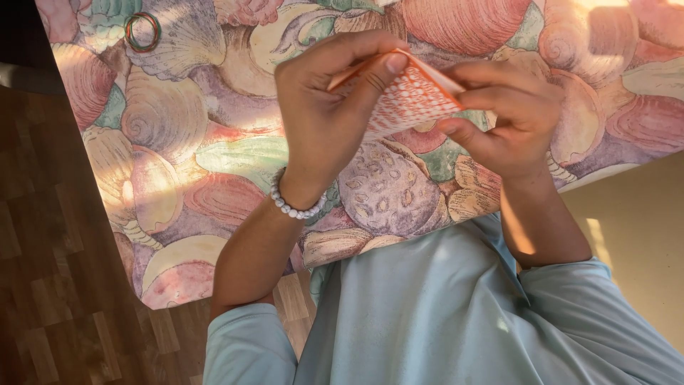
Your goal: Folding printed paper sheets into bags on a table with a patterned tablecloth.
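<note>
Both our hands, left hand (320, 117) and right hand (509, 117), pinch an orange patterned paper square (406, 100); uneven pressure could skew its crease.

A table covered by a cloth printed with large seashells in pink, peach, green and purple (178, 142) stands on a dark wooden parquet floor (43, 271), with a few thin coloured rubber bands (142, 31) lying near its far left corner.
</note>
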